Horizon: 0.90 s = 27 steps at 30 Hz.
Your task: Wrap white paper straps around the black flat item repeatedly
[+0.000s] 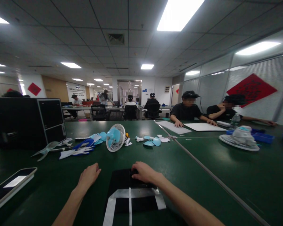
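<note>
On the green table my left hand (91, 173) rests in a loose fist, with nothing visible in it. It lies left of a flat black item (119, 179) that has a silver band and pale strips across it; its kind is unclear. My right hand (143, 172) is over the far part of this item, thumb and fingers curled around something dark that I cannot make out. Beyond the hands, a white fan grille with light blue blades (115, 138) stands tilted. Blue-and-white gloves (79, 149) lie left of it, and a loose blue fan blade (152, 140) lies right.
A black computer case (16, 122) stands at the left, with a phone-like slab (13, 186) nearer me. Across the table joint (202, 168) are a white fan part (242, 139), blue trays (263, 137) and a bottle (235, 120). Two people sit there, one with hands on white sheets (204, 127).
</note>
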Available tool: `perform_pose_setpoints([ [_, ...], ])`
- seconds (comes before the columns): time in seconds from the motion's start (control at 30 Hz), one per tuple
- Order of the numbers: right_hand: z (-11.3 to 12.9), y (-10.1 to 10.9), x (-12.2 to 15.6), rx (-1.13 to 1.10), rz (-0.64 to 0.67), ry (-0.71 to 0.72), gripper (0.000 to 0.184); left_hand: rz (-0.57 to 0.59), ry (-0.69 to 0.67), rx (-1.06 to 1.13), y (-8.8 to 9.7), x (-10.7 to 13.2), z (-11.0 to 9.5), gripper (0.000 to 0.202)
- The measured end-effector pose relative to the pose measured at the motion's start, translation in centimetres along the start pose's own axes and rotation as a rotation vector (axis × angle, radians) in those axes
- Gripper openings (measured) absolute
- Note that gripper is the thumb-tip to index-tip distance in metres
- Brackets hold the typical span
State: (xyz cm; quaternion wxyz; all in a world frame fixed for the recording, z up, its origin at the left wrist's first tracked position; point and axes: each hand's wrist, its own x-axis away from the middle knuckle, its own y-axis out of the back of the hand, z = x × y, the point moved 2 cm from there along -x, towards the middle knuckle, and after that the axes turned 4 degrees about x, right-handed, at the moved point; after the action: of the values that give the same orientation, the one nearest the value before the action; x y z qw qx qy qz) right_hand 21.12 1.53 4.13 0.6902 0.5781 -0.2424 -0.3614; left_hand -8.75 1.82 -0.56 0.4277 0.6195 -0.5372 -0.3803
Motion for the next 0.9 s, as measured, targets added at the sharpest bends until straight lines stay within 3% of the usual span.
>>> perform_pose_setpoints([
  [0.13, -0.9, -0.1, 0.9, 0.031, -0.026, -0.053, 0.027, 0.015, -0.013, 0.002, -0.3, -0.2, 0.2, 0.021],
  [0.3, -3.9, 1.0, 4.2, 0.072, -0.124, -0.229, 0.025, 0.016, -0.002, 0.015, -0.6, -0.5, 0.6, 0.02],
  [0.63, -14.4, 3.5, 16.3, 0.103, -0.247, -0.67, 0.033, 0.089, -0.028, 0.091, -0.6, -0.4, 0.9, 0.023],
  [0.9, -18.7, 4.2, 23.9, 0.072, -0.26, -0.911, 0.038, 0.102, -0.033, 0.12, -1.5, -1.3, 1.9, 0.021],
])
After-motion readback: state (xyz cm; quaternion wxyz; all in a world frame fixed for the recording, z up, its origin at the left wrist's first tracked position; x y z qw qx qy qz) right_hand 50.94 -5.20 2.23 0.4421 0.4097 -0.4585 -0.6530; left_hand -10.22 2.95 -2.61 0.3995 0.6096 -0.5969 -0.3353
